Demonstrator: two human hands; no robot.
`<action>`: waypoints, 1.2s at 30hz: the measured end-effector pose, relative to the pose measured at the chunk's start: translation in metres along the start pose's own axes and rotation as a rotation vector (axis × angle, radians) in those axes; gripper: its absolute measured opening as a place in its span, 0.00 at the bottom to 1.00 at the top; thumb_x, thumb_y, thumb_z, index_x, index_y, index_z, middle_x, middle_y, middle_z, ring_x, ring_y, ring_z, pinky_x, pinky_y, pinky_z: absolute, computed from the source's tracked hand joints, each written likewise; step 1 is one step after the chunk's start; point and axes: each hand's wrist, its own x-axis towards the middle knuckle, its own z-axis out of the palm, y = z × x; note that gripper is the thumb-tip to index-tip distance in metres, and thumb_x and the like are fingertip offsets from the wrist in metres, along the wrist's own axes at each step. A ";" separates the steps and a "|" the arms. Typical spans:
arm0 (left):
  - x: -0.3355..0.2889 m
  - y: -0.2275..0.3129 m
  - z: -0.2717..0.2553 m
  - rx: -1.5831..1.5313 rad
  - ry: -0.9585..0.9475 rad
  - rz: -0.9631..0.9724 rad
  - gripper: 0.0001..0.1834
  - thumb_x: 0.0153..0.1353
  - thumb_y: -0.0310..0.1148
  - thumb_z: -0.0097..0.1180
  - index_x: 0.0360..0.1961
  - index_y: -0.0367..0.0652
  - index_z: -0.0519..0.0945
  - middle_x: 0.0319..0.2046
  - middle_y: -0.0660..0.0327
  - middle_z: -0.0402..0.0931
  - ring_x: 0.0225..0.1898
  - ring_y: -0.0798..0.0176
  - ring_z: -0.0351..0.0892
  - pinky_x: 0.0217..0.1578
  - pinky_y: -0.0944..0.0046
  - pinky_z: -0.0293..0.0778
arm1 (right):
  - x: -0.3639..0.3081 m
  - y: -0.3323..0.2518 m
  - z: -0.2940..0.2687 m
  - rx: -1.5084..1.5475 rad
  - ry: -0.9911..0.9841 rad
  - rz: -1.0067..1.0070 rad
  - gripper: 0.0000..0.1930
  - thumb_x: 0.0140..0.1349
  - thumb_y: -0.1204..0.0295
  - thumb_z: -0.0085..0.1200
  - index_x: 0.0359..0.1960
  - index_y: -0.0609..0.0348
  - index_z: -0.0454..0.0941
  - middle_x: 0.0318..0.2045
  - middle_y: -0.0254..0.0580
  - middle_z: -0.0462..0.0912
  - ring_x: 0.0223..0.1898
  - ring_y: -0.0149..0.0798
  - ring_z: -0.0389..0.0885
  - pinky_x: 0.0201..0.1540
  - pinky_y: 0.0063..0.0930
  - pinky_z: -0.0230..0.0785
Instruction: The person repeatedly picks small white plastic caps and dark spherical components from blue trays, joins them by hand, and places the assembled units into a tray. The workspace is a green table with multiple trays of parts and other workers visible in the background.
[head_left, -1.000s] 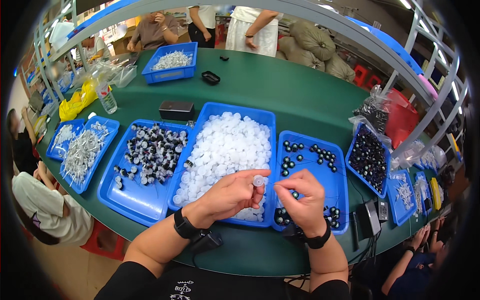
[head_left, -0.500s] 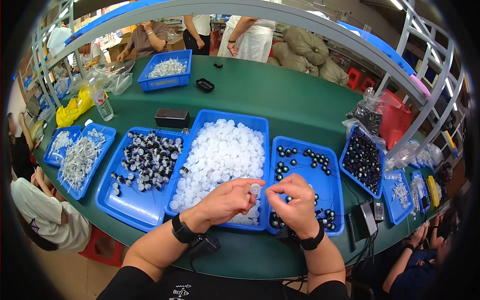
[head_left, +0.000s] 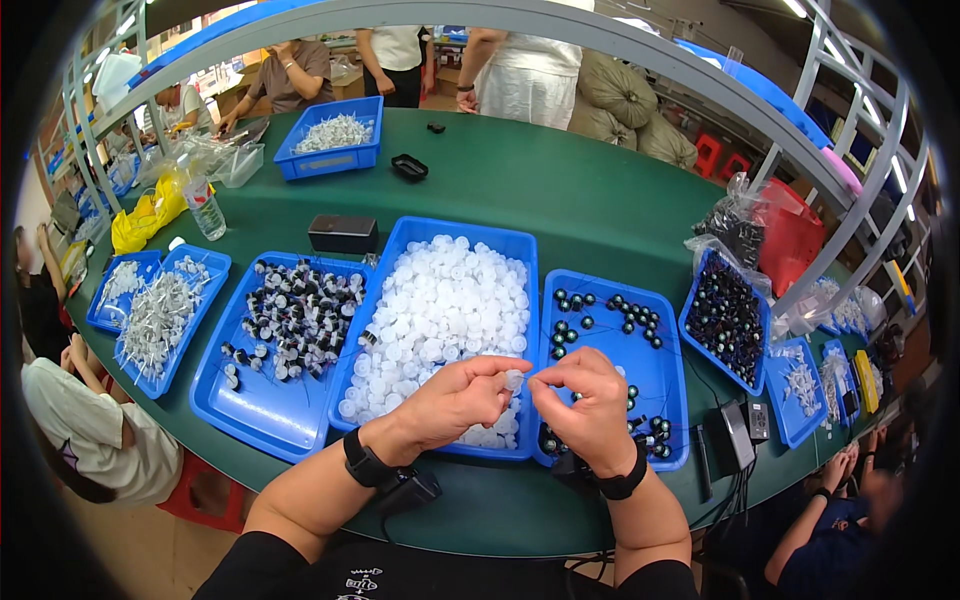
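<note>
My left hand [head_left: 455, 400] pinches a small translucent white plastic cap [head_left: 514, 381] between thumb and forefinger, over the near part of the middle tray. Close on its right, my right hand [head_left: 588, 405] has thumb and forefinger pressed together; whatever they hold is too small to make out. Below the hands lies a heap of white plastic caps [head_left: 450, 300] in a blue tray [head_left: 400, 232]. Under my right hand, another blue tray [head_left: 650, 400] holds round dark parts with thin wires [head_left: 640, 318].
To the left, a blue tray [head_left: 262, 425] carries black-and-white wired parts. More blue trays with white pieces [head_left: 165, 320] stand far left and at the back [head_left: 335, 133]. A black box [head_left: 343, 234], a bottle [head_left: 206, 210] and a power adapter [head_left: 733, 438] sit on the green table [head_left: 600, 200].
The cap has turned slightly in my left fingers, and that hand's fingers have curled in more. My right hand has barely shifted. In the background, a standing person has moved to the right.
</note>
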 end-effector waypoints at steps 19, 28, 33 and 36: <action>0.001 0.003 -0.001 -0.065 0.097 -0.134 0.14 0.66 0.30 0.47 0.52 0.38 0.70 0.34 0.59 0.74 0.31 0.69 0.74 0.34 0.67 0.74 | 0.004 -0.006 -0.003 -0.125 -0.088 -0.148 0.05 0.46 0.77 0.62 0.26 0.54 0.79 0.20 0.33 0.75 0.23 0.37 0.73 0.31 0.32 0.60; 0.001 0.004 -0.001 -0.061 0.099 -0.126 0.12 0.68 0.31 0.45 0.49 0.38 0.71 0.35 0.58 0.74 0.31 0.69 0.74 0.34 0.67 0.74 | 0.004 -0.001 -0.003 -0.184 -0.052 -0.209 0.05 0.46 0.77 0.64 0.23 0.53 0.81 0.22 0.33 0.79 0.25 0.37 0.75 0.32 0.32 0.60; 0.002 0.001 -0.001 -0.061 0.104 -0.101 0.12 0.68 0.31 0.46 0.49 0.37 0.71 0.34 0.58 0.74 0.30 0.69 0.73 0.32 0.68 0.74 | 0.003 -0.002 -0.003 -0.201 -0.056 -0.206 0.04 0.45 0.77 0.64 0.23 0.53 0.81 0.21 0.33 0.79 0.25 0.36 0.75 0.33 0.33 0.61; 0.002 0.001 -0.001 -0.049 0.103 -0.088 0.12 0.67 0.31 0.48 0.48 0.36 0.72 0.33 0.58 0.73 0.30 0.69 0.73 0.31 0.68 0.74 | 0.003 -0.001 -0.003 -0.204 -0.051 -0.207 0.04 0.45 0.77 0.64 0.22 0.53 0.81 0.21 0.33 0.79 0.25 0.37 0.75 0.33 0.33 0.61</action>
